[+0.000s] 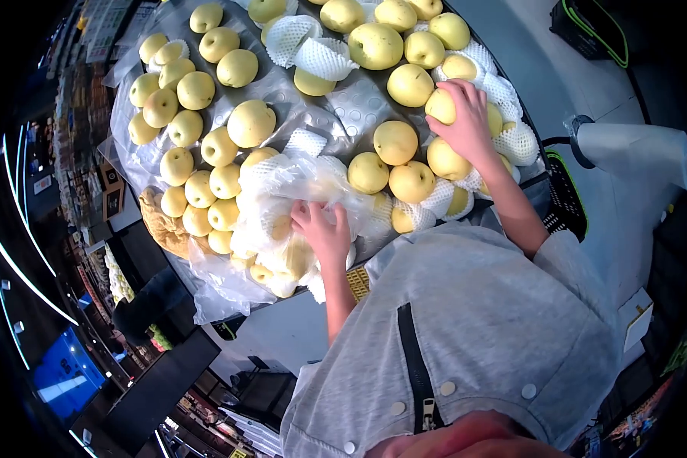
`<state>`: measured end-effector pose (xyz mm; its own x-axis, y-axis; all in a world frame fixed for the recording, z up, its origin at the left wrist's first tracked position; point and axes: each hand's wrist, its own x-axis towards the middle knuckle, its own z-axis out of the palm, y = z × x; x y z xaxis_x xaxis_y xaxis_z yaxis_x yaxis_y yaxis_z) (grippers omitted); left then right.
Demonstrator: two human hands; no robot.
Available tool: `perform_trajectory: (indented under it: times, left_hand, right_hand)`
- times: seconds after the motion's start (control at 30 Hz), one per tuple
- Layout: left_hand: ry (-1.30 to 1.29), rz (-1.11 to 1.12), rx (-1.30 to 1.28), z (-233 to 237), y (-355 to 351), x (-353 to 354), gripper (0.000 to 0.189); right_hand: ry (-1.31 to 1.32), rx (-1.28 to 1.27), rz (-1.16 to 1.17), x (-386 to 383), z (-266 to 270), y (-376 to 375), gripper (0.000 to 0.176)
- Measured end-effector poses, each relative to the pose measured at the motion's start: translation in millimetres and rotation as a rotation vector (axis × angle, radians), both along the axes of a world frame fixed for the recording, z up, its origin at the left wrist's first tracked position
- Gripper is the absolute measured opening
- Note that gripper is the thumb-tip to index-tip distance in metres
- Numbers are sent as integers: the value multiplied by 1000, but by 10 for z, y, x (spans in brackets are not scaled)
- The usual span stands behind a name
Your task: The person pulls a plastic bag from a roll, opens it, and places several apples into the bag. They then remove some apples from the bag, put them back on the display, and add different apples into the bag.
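The right hand (469, 122) lies over a yellow pear (440, 107) at the right side of the bench (351, 103). Its fingers curl round the fruit's top and far side, so the grip is closed on that pear. The pear sits in the pile, touching neighbours below and beside it, with white foam nets (515, 141) just to its right.

The left hand (324, 229) is nearer the body, at the front edge of the bench. Its grip is closed on a crumpled clear bag (282, 187), fingers bunching the film. Several pears show through the bag below the hand, some in foam nets. The bag rests on the bench edge, on a loose plastic sheet (221, 294) that hangs over the front.

Loose pears cover most of the bench, thickest at the left (195, 90) and along the far side. A bare grey patch lies between the two hands. A brown cloth (164, 225) lies at the left front corner.

To the right of the bench stands a roll of bags (637, 149), and a black basket (565, 198) sits beside the right forearm. The person's grey shirt (473, 328) fills the lower part of the view.
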<state>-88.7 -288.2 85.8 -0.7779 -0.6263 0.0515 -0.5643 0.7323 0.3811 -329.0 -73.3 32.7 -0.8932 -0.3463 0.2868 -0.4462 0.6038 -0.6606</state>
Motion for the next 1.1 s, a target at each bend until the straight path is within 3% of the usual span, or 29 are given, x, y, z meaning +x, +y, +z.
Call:
perform_trajectory:
  times: [0.27, 0.37, 0.47, 0.53, 0.6, 0.7, 0.73, 0.83, 1.1]
  left_hand:
    - [17, 20, -4, -23, -5, -28, 29]
    - [12, 35, 7, -27, -15, -11, 29]
    - [28, 49, 14, -6, -1, -17, 29]
    - [46, 53, 19, 31, 12, -52, 28]
    - [60, 41, 36, 46, 6, -60, 27]
    - [96, 20, 38, 51, -27, 17, 26]
    - [111, 19, 38, 34, -36, 40, 26]
    - [152, 28, 26, -6, -33, 58, 26]
    - [146, 28, 16, 36, -33, 43, 24]
  right_hand:
    - [-17, 210, 66, 7, 224, -92, 56]
    - [153, -56, 163, -160, 417, -267, 39]
    - [-44, -280, 359, -603, 606, -652, 24]
    - [-15, -306, 472, -994, 629, -1063, 18]
    - [-262, -184, 695, -1401, 489, -1472, 32]
    - [-183, 109, 1043, -1484, 487, -1838, 78]
    - [-219, 158, 1050, -1374, 532, -1900, 83]
    - [-218, 245, 956, -1090, 488, -2062, 95]
    - [-250, 214, 833, -910, 596, -1950, 93]
